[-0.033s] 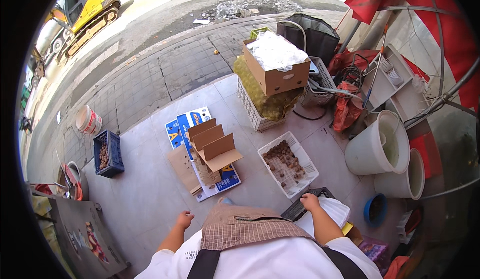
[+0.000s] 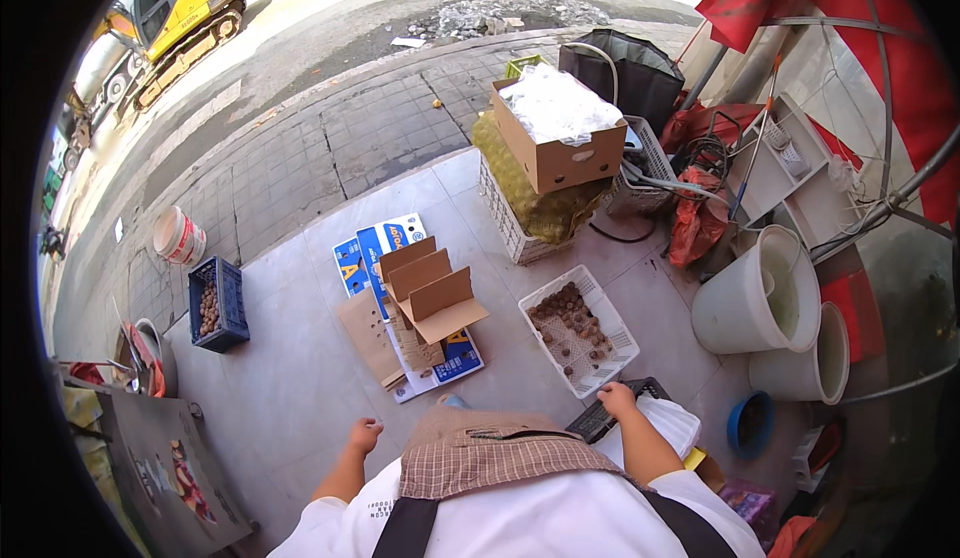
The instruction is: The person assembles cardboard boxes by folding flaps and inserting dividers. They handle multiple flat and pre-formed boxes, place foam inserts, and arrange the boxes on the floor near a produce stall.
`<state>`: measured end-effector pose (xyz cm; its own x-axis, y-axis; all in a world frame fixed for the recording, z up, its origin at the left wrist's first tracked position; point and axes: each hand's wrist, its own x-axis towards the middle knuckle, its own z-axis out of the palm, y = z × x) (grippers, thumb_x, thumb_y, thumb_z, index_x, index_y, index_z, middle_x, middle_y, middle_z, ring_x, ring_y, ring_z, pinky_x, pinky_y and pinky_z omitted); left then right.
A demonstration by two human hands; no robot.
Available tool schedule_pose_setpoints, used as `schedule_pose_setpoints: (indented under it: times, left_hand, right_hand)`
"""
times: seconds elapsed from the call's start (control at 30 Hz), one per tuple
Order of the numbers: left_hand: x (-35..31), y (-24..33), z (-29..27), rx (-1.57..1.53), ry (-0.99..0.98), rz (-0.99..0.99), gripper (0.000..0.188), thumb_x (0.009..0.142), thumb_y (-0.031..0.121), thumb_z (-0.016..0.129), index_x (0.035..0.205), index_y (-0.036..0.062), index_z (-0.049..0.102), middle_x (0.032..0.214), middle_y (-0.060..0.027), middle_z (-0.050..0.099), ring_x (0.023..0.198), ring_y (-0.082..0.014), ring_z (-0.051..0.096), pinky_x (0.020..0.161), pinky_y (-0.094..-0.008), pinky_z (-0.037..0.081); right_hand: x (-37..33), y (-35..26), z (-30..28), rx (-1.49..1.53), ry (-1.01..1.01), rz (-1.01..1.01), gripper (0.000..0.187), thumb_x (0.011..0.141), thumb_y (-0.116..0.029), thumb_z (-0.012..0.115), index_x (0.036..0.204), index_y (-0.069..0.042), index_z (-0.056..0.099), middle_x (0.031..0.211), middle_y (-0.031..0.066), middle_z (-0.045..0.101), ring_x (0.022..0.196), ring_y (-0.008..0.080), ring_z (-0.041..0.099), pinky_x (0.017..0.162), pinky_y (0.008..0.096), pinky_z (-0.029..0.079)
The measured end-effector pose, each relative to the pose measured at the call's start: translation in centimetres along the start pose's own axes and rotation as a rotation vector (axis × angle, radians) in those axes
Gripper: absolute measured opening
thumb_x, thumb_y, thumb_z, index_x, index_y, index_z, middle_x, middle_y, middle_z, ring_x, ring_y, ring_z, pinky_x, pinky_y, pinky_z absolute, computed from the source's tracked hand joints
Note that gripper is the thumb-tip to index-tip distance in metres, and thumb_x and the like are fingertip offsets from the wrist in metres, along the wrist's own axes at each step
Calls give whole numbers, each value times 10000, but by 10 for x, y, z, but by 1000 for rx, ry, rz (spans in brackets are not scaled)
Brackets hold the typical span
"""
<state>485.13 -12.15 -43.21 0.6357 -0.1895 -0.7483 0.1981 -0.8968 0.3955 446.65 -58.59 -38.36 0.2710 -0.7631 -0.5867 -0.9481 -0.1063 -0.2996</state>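
My left hand (image 2: pixel 366 434) hangs over the tiled floor beside my apron (image 2: pixel 500 458), its fingers curled in with nothing seen in them. My right hand (image 2: pixel 617 398) is also closed, above the edge of a black crate (image 2: pixel 592 422) and just below a white plastic basket (image 2: pixel 548 301). Dark round items, perhaps walnuts, lie loosely in that basket. In front of me, flattened blue and white cartons (image 2: pixel 462 358) lie on the floor under brown cardboard pieces (image 2: pixel 425 293) with upright flaps. Neither hand touches the basket or the cardboard.
A blue crate (image 2: pixel 232 328) of round brown items and a white bucket (image 2: pixel 180 236) stand left. Further ahead, a brown box (image 2: pixel 570 163) tops a yellow net sack (image 2: pixel 500 153). Large white buckets (image 2: pixel 735 308) and a blue basin (image 2: pixel 738 426) are right. An excavator (image 2: pixel 190 8) stands far left.
The whole view has shifted very slightly. My hands stay about where they were, and no object has visibly moved on the floor.
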Motion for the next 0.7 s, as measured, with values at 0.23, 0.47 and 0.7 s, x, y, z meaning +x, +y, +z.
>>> schedule_pose_setpoints:
  times: [0.23,0.47,0.7]
  left_hand:
    - [37,6,-94,-483,276,-94,357,836,176,616,1136,1,535,886,-107,607,712,-191,591,595,-319,503]
    - [34,4,-73,-605,214,-292,337,845,188,586,1127,18,518,814,-88,587,634,-174,566,516,-279,435]
    - [56,17,-19,-289,59,-447,376,798,242,645,1059,-23,588,873,-133,644,735,-188,625,631,-305,490]
  right_hand:
    - [44,-134,14,-86,-115,-322,403,745,-332,670,1056,-77,651,999,127,664,947,308,618,851,385,476]
    - [142,-279,-94,276,-4,-540,350,798,-176,675,1099,-9,607,989,108,659,899,185,620,794,319,490]
    - [326,-461,-271,47,481,-553,730,752,-363,696,1341,-58,392,1405,199,321,1297,335,328,1036,409,325]
